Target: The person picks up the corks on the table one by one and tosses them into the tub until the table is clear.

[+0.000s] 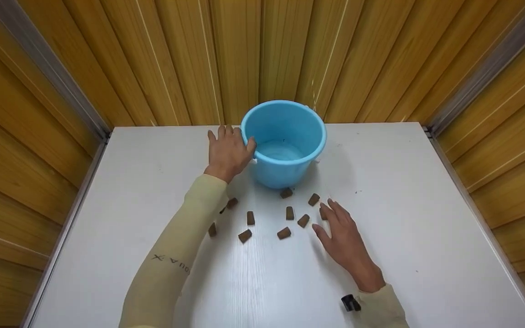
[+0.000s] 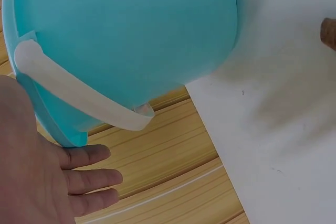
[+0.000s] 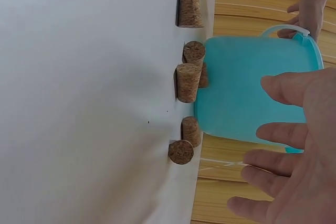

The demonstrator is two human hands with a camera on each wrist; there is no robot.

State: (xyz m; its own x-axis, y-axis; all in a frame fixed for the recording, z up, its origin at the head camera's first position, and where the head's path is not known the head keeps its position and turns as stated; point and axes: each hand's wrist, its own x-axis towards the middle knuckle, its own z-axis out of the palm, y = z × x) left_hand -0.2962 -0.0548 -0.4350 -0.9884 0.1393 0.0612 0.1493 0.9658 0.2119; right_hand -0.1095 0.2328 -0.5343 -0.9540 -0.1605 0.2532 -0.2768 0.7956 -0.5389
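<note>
Behind everything we have wood-patterned panelling (image 1: 239, 54), and before it a white tabletop (image 1: 408, 196). A blue bucket (image 1: 280, 175) stands upright toward the tabletop's twelve o'clock edge. Our left hand (image 1: 229, 152) holds its rim between eight and nine o'clock, thumb hooked over, the other fingers fairly straight outside. Our right hand (image 1: 347, 243) is spread wide, holding nothing, and is much the nearer to the nearest cork (image 1: 323, 215). That one lies at eleven o'clock from our palm, between thumb and index tips, partly hidden by the fingers, so we cannot be sure of its long axis. Crowding it are a second cork (image 1: 314, 199) at eleven o'clock and a third cork (image 1: 303, 221) toward eight; other corks (image 1: 250, 217) spread toward nine.
</note>
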